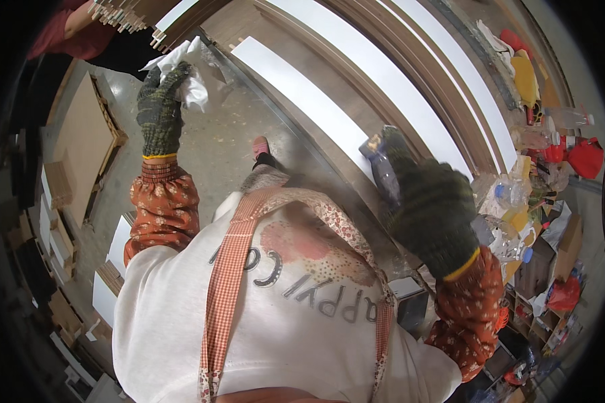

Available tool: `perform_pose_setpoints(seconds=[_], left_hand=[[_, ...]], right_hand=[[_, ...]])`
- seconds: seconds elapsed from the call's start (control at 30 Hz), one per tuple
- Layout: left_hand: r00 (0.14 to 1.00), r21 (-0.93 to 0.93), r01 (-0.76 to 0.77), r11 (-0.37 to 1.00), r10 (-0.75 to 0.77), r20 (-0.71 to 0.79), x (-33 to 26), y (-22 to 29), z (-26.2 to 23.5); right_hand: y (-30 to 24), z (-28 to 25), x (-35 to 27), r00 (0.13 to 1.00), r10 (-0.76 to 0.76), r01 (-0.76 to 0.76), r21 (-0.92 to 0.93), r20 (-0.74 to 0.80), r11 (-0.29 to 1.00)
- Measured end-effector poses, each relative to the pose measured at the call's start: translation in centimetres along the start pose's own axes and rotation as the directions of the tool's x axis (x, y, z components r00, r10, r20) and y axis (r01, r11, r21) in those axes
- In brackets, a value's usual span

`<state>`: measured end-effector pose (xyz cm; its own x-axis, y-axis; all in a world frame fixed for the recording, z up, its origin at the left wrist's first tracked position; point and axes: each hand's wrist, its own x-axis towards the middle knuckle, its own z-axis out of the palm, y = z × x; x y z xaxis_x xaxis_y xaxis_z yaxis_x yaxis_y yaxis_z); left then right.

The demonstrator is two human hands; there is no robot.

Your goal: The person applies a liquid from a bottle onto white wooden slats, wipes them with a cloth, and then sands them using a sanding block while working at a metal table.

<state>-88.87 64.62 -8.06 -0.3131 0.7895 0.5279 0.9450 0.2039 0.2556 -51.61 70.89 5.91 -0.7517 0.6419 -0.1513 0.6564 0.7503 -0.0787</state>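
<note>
At the far left, a co-worker's dark red sleeve (81, 40) showed. The left hand (160, 104), in a dark green knit glove, had its fingers closed around a crumpled white cloth (193, 91); its loose folds could have snagged on a rough edge. Rightward lay a long, flat, white-faced strip (309, 95). Near its lower end, the right hand (433, 205), gloved alike, had its fingers wrapped around a translucent, tan-tipped container (385, 176). Its contents, unclear, could have dripped onto the strip if tilted, or smooth walls could have slipped against knit. Clear plastic bottles (515, 194) crowded the far right.
</note>
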Motion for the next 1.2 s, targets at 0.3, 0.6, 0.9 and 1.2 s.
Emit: perform_pose_setpoints(seconds=[0.3,0.6,0.9,1.2], left_hand=[[0.997,-0.314,0.063,0.947,-0.073,-0.018,-1.8,-2.2,0.4],[0.964,-0.819,0.197,0.539,-0.259,0.061,2.2,2.1,-0.2],[0.859,-0.758,-0.104,0.644,0.442,0.258,-0.7,14.5,2.8],[0.888,-0.325,-0.419,0.848,0.458,0.048,1.8,8.6,7.0]], right_hand=[[-3.1,2.7,7.7,0.988,-0.126,0.131,-0.048,0.093,0.99],[-4.5,10.1,16.0,0.707,0.523,-0.247,-0.527,0.476,0.813],[-1.6,5.3,1.2,0.859,0.407,-0.189,0.549,-0.309,0.814],[0.2,6.2,-7.0,0.35,0.682,-0.206,0.658,-0.642,0.725]])
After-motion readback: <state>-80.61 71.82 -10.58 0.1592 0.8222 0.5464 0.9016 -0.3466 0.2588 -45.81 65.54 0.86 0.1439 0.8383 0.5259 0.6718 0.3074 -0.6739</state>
